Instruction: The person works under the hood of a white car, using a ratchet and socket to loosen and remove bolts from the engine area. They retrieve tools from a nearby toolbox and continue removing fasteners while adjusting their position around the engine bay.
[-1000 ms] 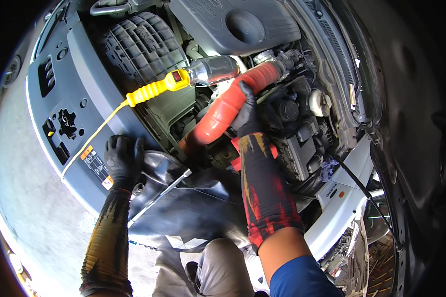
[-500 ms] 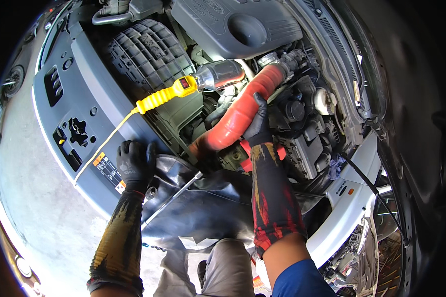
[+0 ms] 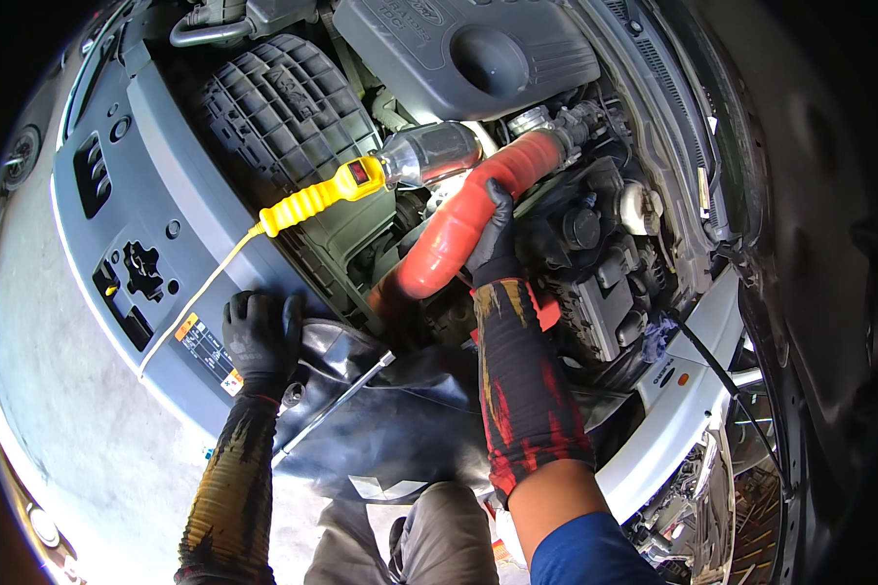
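Note:
A thick red ribbed hose [image 3: 451, 240] curves through the engine bay, its upper end at a metal clamp and its lower end dropping into shadow. My right hand [image 3: 495, 234], in a dark glove, is closed round the hose's right side. The thumb shows on top, while the other fingers are mostly hidden beneath. My left hand [image 3: 260, 339], also gloved, lies on the grey front panel [image 3: 190, 205] with fingers stretched out, holding nothing. Beside the hose lies a yellow-handled work lamp [image 3: 322, 192], its clear head touching or very near the hose; its cord trails over the panel.
A dark protective cover [image 3: 400, 429] drapes over the near fender, with a long metal ratchet or bar [image 3: 337, 408] on it. A grey engine cover [image 3: 468, 58] and a ribbed air filter housing [image 3: 288, 107] sit farther back. A prop rod [image 3: 707, 353] stands at the right.
My right hand has shifted slightly left and farther under the hose, still gripping it. The view has moved a little; my left hand stays on the panel.

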Available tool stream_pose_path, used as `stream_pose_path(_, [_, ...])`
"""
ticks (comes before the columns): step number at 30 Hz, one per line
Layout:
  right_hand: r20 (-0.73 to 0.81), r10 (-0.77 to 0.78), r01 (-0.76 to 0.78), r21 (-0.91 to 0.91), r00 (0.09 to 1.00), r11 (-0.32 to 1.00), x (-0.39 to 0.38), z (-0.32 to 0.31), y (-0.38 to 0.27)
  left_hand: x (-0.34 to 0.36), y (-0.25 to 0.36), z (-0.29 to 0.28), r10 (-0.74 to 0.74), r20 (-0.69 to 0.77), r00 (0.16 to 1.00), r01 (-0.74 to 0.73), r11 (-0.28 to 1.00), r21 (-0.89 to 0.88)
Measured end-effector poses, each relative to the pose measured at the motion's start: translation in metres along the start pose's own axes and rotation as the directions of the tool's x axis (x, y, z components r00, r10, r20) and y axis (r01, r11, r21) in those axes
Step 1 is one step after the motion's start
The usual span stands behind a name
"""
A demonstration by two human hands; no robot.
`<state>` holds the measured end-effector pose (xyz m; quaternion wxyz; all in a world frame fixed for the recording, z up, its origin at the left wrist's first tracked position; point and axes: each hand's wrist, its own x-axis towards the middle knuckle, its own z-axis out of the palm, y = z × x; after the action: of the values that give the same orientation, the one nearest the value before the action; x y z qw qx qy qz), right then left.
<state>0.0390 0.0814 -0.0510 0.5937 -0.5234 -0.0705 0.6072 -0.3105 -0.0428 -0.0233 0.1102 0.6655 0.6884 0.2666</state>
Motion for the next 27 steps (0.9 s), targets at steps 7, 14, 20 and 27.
stream_pose_path(7, [0.105,0.093,-0.1,0.057,0.99,0.993,-0.026,-0.016,-0.021,0.001,-0.003,0.0,0.018,0.005,1.0,-0.018,1.0,-0.014])
stream_pose_path(14, [0.006,-0.018,0.018,0.025,1.0,1.0,-0.014,0.009,-0.003,0.003,-0.003,0.003,0.01,0.005,1.0,-0.01,1.0,0.029])
stream_pose_path(20, [-0.042,0.05,-0.048,0.061,0.998,0.997,-0.029,-0.006,-0.014,0.0,-0.002,0.0,-0.011,0.036,0.999,0.012,1.0,-0.001])
stream_pose_path(27, [0.095,-0.075,0.071,0.043,0.993,0.997,-0.017,0.006,-0.001,0.0,-0.003,0.003,0.017,-0.01,1.0,-0.017,0.998,0.058])
